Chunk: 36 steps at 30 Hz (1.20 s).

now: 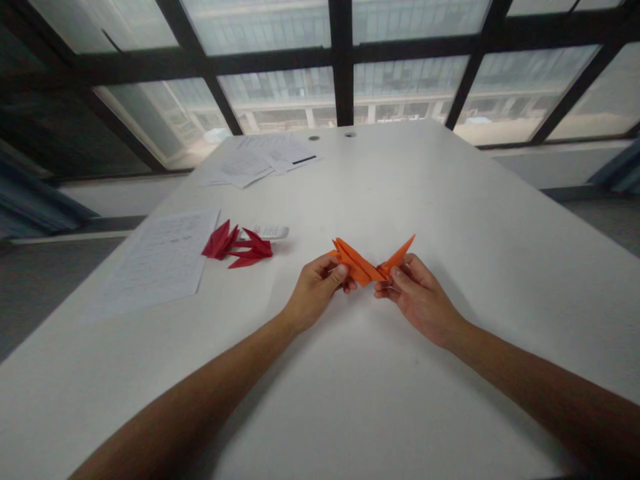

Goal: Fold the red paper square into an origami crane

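Note:
An orange folded-paper figure [361, 264] is held up between both hands, just above the white table [360, 400]. My left hand [320, 288] pinches its left part, with the thumb in front. My right hand [417, 293] grips the right part near a long point that sticks up to the right. A small dark red spot shows by the right fingertips; what it is I cannot make out. To the left lie two red folded-paper pieces [253, 249], side by side, apart from both hands.
A pale remote control [270, 232] lies behind the red pieces. At the left rests a printed sheet [155, 260], and more printed papers [250, 163] overlap at the far left. Two round holes pierce the table's far edge, in front of dark-framed windows [343, 60].

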Motion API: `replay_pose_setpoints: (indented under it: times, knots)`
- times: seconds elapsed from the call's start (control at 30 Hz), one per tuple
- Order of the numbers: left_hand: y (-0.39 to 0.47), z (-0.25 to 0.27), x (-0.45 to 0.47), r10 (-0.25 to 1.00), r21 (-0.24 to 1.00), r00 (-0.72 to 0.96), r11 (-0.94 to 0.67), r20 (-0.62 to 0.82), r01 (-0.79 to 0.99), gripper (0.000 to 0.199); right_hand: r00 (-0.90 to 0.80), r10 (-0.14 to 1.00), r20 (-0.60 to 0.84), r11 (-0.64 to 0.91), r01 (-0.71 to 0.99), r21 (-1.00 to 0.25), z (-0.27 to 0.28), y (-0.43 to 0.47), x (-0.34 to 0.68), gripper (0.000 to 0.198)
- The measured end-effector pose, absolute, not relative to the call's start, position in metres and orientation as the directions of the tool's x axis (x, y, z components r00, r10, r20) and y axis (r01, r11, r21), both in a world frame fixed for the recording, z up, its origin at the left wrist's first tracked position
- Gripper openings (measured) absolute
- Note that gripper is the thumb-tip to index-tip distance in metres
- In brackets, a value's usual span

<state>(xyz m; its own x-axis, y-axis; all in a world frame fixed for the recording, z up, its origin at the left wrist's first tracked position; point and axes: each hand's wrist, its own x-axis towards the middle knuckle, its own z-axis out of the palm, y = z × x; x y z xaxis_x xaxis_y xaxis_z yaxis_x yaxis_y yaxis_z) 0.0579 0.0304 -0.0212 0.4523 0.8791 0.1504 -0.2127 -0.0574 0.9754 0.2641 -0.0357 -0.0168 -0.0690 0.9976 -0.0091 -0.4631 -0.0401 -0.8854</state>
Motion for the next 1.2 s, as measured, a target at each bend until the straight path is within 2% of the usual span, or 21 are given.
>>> replay_pose_setpoints:
  times: [0.17, 0.33, 0.63, 0.83, 0.93, 1.03, 1.2]
  knots:
    - [0.025, -0.015, 0.060, 0.903, 0.981, 0.406, -0.068, 0.138, -0.182, 0.043, -0.115, 0.993, -0.027, -0.072, -0.410, -0.909, -0.015, -0.035, 0.263, 0.022]
    - [0.019, -0.007, 0.062, 0.886, 0.984, 0.442, -0.076, 0.140, -0.160, 0.043, -0.198, 0.980, -0.011, -0.075, -0.317, -0.945, -0.014, -0.035, 0.265, 0.018]
    - [0.026, -0.015, 0.059, 0.900, 0.970, 0.407, -0.057, 0.153, -0.237, 0.041, -0.054, 0.998, -0.028, -0.050, -0.481, -0.876, -0.016, -0.032, 0.266, 0.015]
    - [0.026, -0.016, 0.059, 0.909, 0.971, 0.382, -0.085, 0.168, -0.224, 0.034, 0.008, 0.992, -0.127, -0.098, -0.591, -0.801, -0.014, -0.030, 0.265, 0.013]
    - [0.023, -0.013, 0.058, 0.903, 0.972, 0.365, -0.182, 0.226, -0.151, 0.028, 0.045, 0.988, -0.145, -0.085, -0.626, -0.775, -0.011, -0.029, 0.264, 0.020]
    - [0.018, -0.008, 0.058, 0.872, 0.933, 0.351, -0.361, 0.342, -0.013, 0.024, 0.084, 0.989, -0.122, -0.045, -0.610, -0.791, -0.010, -0.028, 0.265, 0.024]
    - [0.011, -0.004, 0.059, 0.703, 0.697, 0.412, -0.690, 0.580, 0.196, 0.016, 0.071, 0.990, -0.123, -0.059, -0.586, -0.808, -0.013, -0.028, 0.267, 0.033]
